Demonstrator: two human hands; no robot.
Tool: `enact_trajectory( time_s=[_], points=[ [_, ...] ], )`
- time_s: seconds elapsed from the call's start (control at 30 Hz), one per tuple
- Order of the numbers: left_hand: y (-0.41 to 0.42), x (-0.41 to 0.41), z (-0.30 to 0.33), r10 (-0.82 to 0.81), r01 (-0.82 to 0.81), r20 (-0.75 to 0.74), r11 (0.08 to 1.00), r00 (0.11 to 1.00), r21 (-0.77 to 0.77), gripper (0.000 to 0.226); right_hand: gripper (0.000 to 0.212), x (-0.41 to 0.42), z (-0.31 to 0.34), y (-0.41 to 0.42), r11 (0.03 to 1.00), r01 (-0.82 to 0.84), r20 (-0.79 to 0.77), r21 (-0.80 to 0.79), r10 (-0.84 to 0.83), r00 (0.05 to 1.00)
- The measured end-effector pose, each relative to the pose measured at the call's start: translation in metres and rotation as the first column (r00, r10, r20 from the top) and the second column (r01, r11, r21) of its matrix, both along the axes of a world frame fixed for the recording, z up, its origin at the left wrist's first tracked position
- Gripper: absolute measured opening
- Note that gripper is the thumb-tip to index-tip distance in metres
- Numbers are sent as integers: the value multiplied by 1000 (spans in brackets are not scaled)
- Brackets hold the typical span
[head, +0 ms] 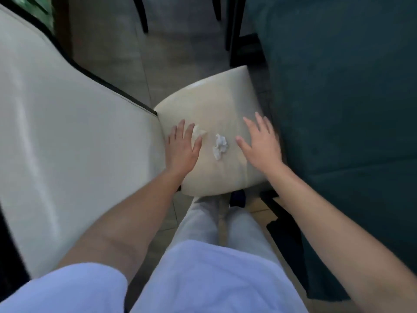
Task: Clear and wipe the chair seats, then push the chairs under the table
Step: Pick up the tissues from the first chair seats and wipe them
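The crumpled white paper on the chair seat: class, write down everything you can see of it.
The crumpled white paper is a small wad, likely tissue, creased and scrunched into an uneven lump with a smaller bit trailing toward the viewer. It lies loose on the cream, leather-looking chair seat, near the middle, between the left hand and the right hand. Neither hand touches it.

single view only: head-mounted wide-angle camera, aimed forward and steeply down from above the person's own torso. close range to the chair seat [216,123], which sits mid-frame. both forearms enter from the bottom edge. frame edges are curved.
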State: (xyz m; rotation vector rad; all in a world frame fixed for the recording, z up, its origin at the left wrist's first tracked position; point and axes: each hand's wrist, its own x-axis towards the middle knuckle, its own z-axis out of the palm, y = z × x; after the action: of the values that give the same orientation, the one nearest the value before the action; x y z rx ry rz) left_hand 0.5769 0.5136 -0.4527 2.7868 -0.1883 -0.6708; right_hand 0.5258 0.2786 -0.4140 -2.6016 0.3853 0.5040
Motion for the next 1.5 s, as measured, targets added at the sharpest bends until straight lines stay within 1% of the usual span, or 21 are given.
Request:
enact_trajectory(
  time_s=[0.1, 0.27, 0.4, 0.5, 0.67, 0.73, 0.87, 0.93, 1.07, 1.23, 1.3, 1.4, 1.5],
  points=[
    [-1, 18, -24, -3, 3, -36, 1000, 999, 13, 54, 66, 8, -31, 13, 999, 43, -90, 27, -40, 995],
    [-9, 46, -56, -52, 55, -97, 998, 994, 30, 55, 69, 7, -70, 27, 994, 103, -168, 34, -96, 981],
    [-19, 51, -82, -114, 120, -127, 992, 985, 34, 55, 73, 7, -102, 36, 997, 45, -226, 60, -31, 974],
    [-17, 48, -100, -89, 97, -156, 994, 984, 41, 55, 74, 10, -123, 44, 998, 7, -263, 57, 8, 965],
    [-9, 44, -124, -55, 72, -174, 993, 983, 93, 56, 71, 10, -149, 58, 997, -18, -234, -69, 1, 972],
    [-6, 45, -129, -67, 85, -170, 991, 983, 104, 55, 72, 10, -158, 62, 995, -35, -263, -90, 10, 965],
    [-3, 49, -136, -108, 119, -105, 988, 989, 103, 51, 75, 11, -171, 66, 989, -97, -328, -116, 54, 943],
    [-3, 49, -141, -95, 105, -103, 990, 990, 97, 47, 70, 10, -173, 70, 983, -115, -316, -141, 66, 947],
    [0, 50, -147, -66, 76, -106, 992, 992, 98, 42, 54, 8, -176, 78, 981, -79, -247, -178, 33, 968],
    [7, 53, -151, -69, 74, -109, 996, 992, 47, 38, 36, 14, -183, 84, 992, -8, -221, -122, -19, 975],
    [8, 52, -151, -26, 27, -119, 1000, 993, 5, 35, 30, 16, -184, 85, 994, -11, -230, -106, -14, 973],
    [6, 51, -148, 73, -83, -129, 994, 989, -72, 34, 26, 14, -184, 86, 990, -46, -242, -135, 12, 970],
    [3, 52, -145, 142, -156, -132, 982, 981, -108, 33, 23, 10, -183, 83, 991, -16, -235, -131, -15, 972]
  ],
)
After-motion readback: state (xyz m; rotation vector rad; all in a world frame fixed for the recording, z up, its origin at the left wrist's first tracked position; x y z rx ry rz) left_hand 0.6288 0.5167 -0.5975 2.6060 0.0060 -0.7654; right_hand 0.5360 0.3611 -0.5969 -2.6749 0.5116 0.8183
